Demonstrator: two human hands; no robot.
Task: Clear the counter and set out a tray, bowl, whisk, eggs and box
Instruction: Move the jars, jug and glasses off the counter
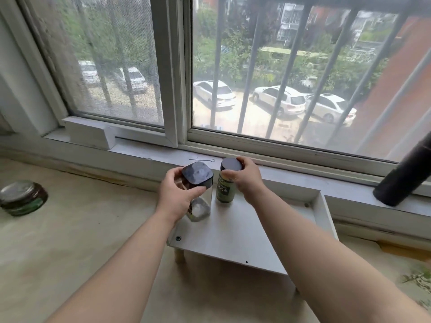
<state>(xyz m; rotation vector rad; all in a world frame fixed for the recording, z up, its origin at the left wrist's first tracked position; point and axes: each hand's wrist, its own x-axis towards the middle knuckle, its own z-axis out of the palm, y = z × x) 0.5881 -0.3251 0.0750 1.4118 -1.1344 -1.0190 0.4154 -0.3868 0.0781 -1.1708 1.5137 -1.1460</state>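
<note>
Two grips: left hand (177, 194) holds square-lidded jar (198, 176), right hand (247, 178) green-label jar (225, 190). Likely clearing step; next, lift both away.

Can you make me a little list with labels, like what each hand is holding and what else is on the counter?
Left hand: grips clear glass jar with a square black lid, white grains inside
Right hand: grips green-labelled jar with a round black lid
Below jars: small white raised shelf on the beige counter
Jars lifted or resting: cannot tell
Far left: low round jar with a shiny lid
Far right: dark cylinder, leaning
</note>
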